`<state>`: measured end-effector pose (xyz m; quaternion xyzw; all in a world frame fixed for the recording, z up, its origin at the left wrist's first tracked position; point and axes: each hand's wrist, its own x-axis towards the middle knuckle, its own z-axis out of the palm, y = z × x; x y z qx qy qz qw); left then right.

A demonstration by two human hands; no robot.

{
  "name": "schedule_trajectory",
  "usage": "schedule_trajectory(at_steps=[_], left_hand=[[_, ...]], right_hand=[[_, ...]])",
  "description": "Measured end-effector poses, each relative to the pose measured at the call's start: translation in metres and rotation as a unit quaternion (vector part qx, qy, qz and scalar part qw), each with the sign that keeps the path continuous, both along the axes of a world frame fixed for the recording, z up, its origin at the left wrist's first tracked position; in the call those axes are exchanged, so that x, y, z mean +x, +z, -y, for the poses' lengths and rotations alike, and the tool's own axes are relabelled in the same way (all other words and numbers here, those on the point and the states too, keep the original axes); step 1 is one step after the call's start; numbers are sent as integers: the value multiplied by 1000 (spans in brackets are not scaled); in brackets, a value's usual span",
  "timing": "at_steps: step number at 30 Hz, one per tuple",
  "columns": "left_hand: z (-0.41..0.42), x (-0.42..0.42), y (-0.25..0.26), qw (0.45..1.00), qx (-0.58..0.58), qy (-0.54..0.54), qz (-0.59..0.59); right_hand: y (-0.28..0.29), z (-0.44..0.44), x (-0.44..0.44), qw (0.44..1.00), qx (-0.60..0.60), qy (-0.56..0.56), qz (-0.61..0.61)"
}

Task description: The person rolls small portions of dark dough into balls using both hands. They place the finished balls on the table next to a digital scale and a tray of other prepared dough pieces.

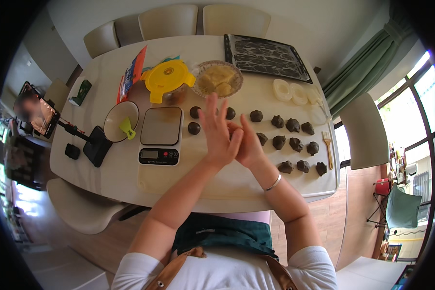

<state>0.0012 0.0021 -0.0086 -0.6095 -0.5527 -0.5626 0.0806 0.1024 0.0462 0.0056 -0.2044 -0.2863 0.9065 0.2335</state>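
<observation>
Over the middle of the table, my left hand [219, 136] and my right hand [250, 146] are brought together, palms facing. Their fingers are partly spread, and whether anything lies between the palms cannot be seen. Smooth dark balls [194, 128] sit just beyond and left of the hands, partly covered by them. To the right are several rougher dark lumps [293, 125] in loose rows. A digital kitchen scale [161, 127] with a bare plate stands left of the hands. Behind them is a patterned bowl [235, 90] of pale yellow food.
Further left are a white bowl [112, 123] with a green scraper [126, 127] and a phone stand [98, 146]. A yellow-lidded container [168, 78] stands behind the scale. A black baking tray [268, 56], plastic molds [282, 90] and a pastry brush [327, 148] lie right.
</observation>
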Motion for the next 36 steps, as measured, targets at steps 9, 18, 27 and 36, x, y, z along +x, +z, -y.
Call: schedule_trajectory(at_steps=[9,18,27,36], left_hand=[[24,41,16,959,0,-272,81],[5,-7,11,998,30,-4,60],[10,36,8,974,-17,-216,68],[18,24,17,922,6,-285,260]], right_hand=[[3,-19,14,990,111,-84,20],[-5,-1,0,994,11,109,20],[1,-29,18,985,1,-74,-154],[4,4,1,999,34,13,11]])
